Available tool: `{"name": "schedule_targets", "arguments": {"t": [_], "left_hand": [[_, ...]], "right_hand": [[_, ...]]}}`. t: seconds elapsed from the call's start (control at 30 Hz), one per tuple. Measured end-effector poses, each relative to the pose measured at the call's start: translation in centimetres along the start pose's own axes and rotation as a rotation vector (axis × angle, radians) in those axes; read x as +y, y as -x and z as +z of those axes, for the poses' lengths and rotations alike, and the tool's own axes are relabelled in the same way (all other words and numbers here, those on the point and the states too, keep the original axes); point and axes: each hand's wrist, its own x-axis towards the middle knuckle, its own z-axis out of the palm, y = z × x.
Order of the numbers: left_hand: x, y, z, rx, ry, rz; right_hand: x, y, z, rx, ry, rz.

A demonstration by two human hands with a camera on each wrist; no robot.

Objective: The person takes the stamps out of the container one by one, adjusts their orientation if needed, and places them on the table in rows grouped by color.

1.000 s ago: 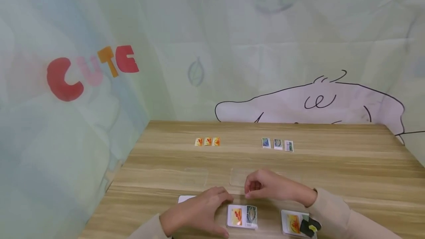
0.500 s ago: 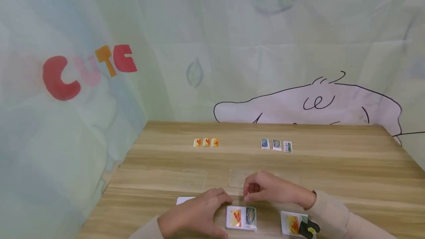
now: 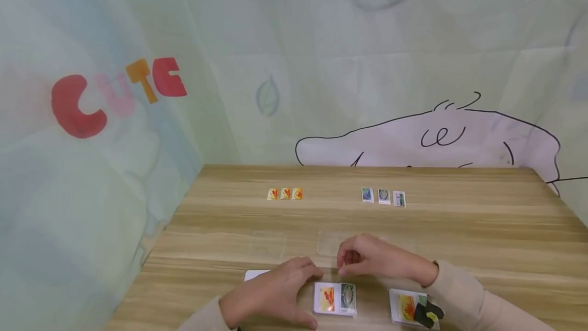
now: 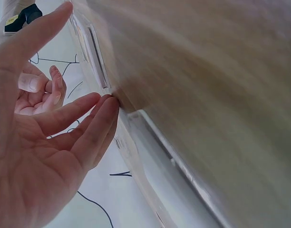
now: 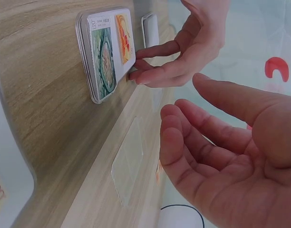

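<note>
A stack of white cards (image 3: 337, 299) lies near the front of the table, with an orange stamp (image 3: 326, 300) and a green stamp (image 3: 347, 298) side by side on top. Just left of it my left hand (image 3: 277, 290) rests with its fingertips on the table and its thumb spread, holding nothing. My right hand (image 3: 383, 258) is held beyond the stack, fingers loosely bent. Nothing shows between its fingers and thumb in the right wrist view. A second white stack (image 3: 393, 304) with an orange stamp sits partly under the right sleeve. Another white stack (image 3: 254, 274) is mostly hidden by my left hand.
Three orange stamps (image 3: 286, 193) lie in a row farther back, and three bluish-green stamps (image 3: 384, 196) to their right. Clear plastic sheets (image 3: 268, 244) lie flat in the middle of the wooden table (image 3: 206, 229). A printed cloth (image 3: 239, 80) stands behind and at the left.
</note>
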Motion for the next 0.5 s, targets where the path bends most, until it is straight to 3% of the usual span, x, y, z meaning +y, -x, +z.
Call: {"name": "schedule_targets", "arguments": {"t": [0.5], "left_hand": [[0.19, -0.17, -0.22, -0.017, 0.014, -0.024]], "right_hand": [[-0.12, -0.17, 0.24, 0.004, 0.031, -0.002]]}}
